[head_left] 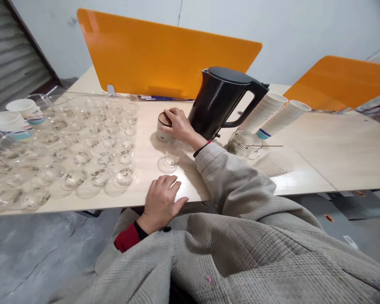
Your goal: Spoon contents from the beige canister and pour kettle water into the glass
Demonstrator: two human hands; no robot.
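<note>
My right hand (pixel 180 124) reaches over a small pale jar (pixel 162 136) with a brown top opening. Its fingers bend down at the jar's rim, and the fingertips are partly hidden there. Just in front of the jar stands one clear plastic cup (pixel 174 153), under my right wrist. My left hand (pixel 163 199) rests palm down at the table's front edge, fingers loosely stretched and thumb apart, holding nothing. Many clear plastic cups (pixel 76 177) stand in rows to the left, with small dark bits at their bottoms.
A black electric kettle (pixel 220 99) stands right behind my right hand. Beside it are two stacks of paper cups (pixel 283 118) and a ribbed glass cup (pixel 245 143) with a thin stick across it. Two paper cups (pixel 11 122) stand far left. An orange divider (pixel 164 55) edges the table's back.
</note>
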